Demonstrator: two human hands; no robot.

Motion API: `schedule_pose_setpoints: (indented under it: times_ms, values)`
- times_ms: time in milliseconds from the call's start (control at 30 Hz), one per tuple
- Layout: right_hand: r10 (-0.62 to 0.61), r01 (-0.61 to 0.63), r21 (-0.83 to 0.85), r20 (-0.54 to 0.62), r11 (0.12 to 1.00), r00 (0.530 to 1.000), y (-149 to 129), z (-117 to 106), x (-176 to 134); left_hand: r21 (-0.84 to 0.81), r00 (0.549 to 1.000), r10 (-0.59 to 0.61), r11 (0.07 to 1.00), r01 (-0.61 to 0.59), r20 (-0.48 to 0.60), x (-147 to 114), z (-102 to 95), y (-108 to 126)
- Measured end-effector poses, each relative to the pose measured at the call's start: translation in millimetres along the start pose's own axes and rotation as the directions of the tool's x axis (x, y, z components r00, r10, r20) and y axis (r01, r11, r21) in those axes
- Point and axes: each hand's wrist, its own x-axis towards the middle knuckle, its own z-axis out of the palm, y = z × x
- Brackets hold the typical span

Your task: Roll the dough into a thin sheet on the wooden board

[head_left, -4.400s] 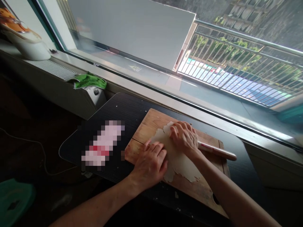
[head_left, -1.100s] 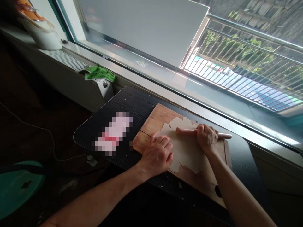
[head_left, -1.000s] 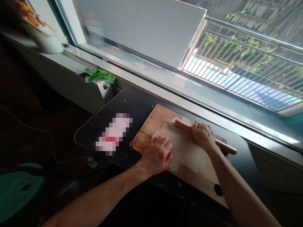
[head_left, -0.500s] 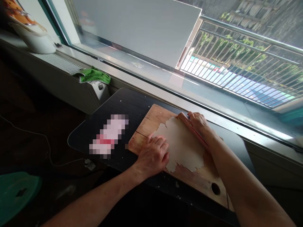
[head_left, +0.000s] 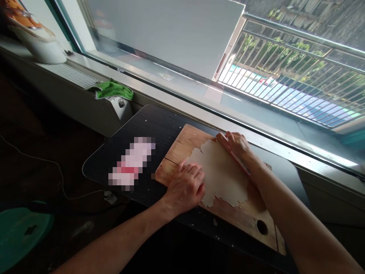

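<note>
A thin, pale sheet of rolled dough [head_left: 221, 173] with ragged, torn edges lies on a wooden board [head_left: 182, 142]. My left hand [head_left: 186, 184] rests over the dough's left edge, its fingers bent and slightly apart, holding nothing. At the far right edge of the dough, my right hand [head_left: 238, 144] is closed on a reddish-brown rolling pin [head_left: 228, 146]. The pin slants across the board, and its near part is hidden by my right forearm. A round hole shows in the board's near right corner.
The board lies on a black table [head_left: 154, 121] beside a window sill. A pixelated pink and white object [head_left: 132, 161] is on the table's left part. A green cloth [head_left: 114, 90] hangs over a radiator [head_left: 85, 102]; a green plastic stool or basin [head_left: 25, 232] is at lower left.
My right hand and the rolling pin have shifted very slightly, about as much as the whole view. My left hand stays in the same place on the dough.
</note>
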Motion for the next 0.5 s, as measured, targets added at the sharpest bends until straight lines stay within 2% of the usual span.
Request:
schedule_pose_setpoints:
  times_ms: [100, 167, 233, 300, 400, 500]
  values:
    - [-0.065, 0.066, -0.022, 0.024, 0.998, 0.998, -24, 7, -19, 0.000, 1.000, 0.006, 1.000, -0.006, -0.011, 0, 0.7, 0]
    - [0.011, -0.013, -0.064, -0.038, 0.998, 0.999, -26, 7, -22, 0.007, 1.000, 0.003, 1.000, -0.003, -0.018, 0, 1.3, -1]
    - [0.105, -0.114, -0.113, -0.080, 0.987, 0.991, -15, 5, -15, 0.013, 1.000, 0.002, 1.000, -0.002, -0.017, 0, 1.9, -1]
    - [0.136, -0.151, -0.161, -0.103, 0.975, 0.985, 2, 3, -5, 0.019, 1.000, 0.007, 1.000, -0.007, -0.015, 0, 2.3, -1]
    - [0.086, -0.094, -0.185, -0.051, 0.978, 0.995, 20, 2, 4, 0.033, 1.000, 0.017, 0.999, -0.017, -0.019, 1, 2.9, -2]
    - [0.058, -0.056, -0.102, 0.019, 0.993, 0.998, 29, -4, 2, 0.041, 1.000, 0.017, 0.999, -0.016, -0.019, 1, 3.5, -2]
